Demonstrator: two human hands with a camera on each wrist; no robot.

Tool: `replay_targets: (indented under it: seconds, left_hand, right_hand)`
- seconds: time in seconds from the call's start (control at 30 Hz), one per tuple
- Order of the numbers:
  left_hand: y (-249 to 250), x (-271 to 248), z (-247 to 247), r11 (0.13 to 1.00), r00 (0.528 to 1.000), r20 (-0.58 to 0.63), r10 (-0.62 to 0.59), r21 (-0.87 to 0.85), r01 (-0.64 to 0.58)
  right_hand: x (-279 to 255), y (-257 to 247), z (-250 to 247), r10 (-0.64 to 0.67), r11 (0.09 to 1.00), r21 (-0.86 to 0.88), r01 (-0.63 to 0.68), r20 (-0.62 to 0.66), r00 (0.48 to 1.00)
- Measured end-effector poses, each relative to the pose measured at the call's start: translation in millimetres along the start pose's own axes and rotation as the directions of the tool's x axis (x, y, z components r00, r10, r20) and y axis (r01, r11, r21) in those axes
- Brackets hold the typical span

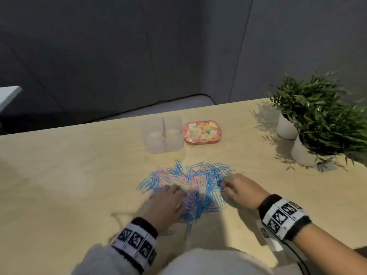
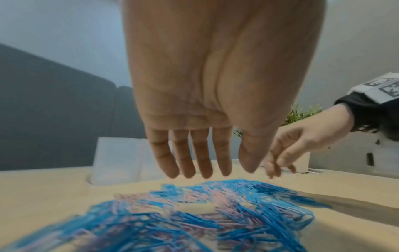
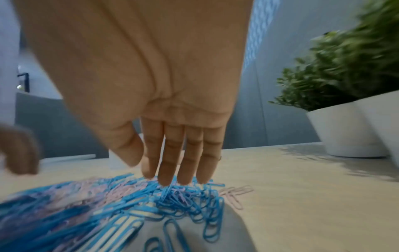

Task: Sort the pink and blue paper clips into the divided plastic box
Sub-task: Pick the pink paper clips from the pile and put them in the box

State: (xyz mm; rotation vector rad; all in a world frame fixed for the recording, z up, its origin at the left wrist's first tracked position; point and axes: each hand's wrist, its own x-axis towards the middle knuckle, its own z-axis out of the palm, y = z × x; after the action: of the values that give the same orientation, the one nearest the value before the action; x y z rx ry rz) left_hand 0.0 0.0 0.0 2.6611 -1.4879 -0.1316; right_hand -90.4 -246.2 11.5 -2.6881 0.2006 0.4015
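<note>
While the pile of pink and blue paper clips [image 1: 186, 187] sprawls across the table [image 1: 69, 175], clips pointing every way, my left hand [image 1: 165, 205] hovers slack; my right hand [image 1: 236, 192], straight-fingered, touches it. The divided box [image 1: 161, 135] behind looks blurred.

On the worktop [image 1: 79, 175], the paper clips [image 1: 188, 183] lie heaped nearest the person, the divided box [image 1: 162, 135] behind them, a tin [image 1: 202, 132] just right of it, two potted plants [image 1: 317, 120] far right.
</note>
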Motion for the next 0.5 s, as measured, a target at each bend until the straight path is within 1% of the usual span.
replay_targets:
  seconds: [0.03, 0.07, 0.1, 0.13, 0.2, 0.27, 0.37, 0.43, 0.5]
  left_hand:
    - [5, 14, 3, 0.998, 0.998, 0.056, -0.01, -0.065, 0.013]
    - [12, 21, 7, 0.996, 0.988, 0.147, -0.036, -0.08, 0.048]
    - [15, 27, 12, 0.997, 0.977, 0.205, -0.065, -0.035, 0.073]
    - [19, 31, 13, 0.995, 0.967, 0.234, -0.097, -0.007, 0.102]
    - [23, 23, 21, 0.99, 0.943, 0.303, -0.135, 0.012, 0.137]
    - [23, 12, 23, 0.992, 0.938, 0.326, -0.119, 0.004, 0.124]
    - [20, 0, 20, 0.994, 0.952, 0.292, -0.095, -0.019, 0.105]
    - [18, -3, 19, 0.992, 0.945, 0.306, -0.113, -0.02, 0.125]
    - [16, 3, 16, 0.989, 0.952, 0.274, -0.133, -0.028, 0.147]
  right_hand:
    - [9, -5, 3, -0.009, 1.0, -0.026, 0.008, -0.022, 1.0]
    - [15, -7, 6, -0.035, 0.998, -0.055, 0.033, -0.037, 0.999]
    - [23, -9, 12, -0.08, 0.993, -0.089, 0.076, -0.043, 0.996]
    - [28, -16, 16, -0.116, 0.988, -0.108, 0.112, -0.039, 0.992]
    - [34, -20, 29, -0.162, 0.982, -0.108, 0.157, -0.043, 0.986]
    - [32, -16, 34, -0.156, 0.981, -0.121, 0.149, -0.052, 0.986]
    - [27, -6, 31, -0.094, 0.992, -0.088, 0.088, -0.068, 0.993]
    - [25, -1, 29, -0.057, 0.998, -0.033, 0.053, -0.15, 0.987]
    - [30, -1, 27, -0.031, 1.0, -0.002, 0.031, -0.212, 0.977]
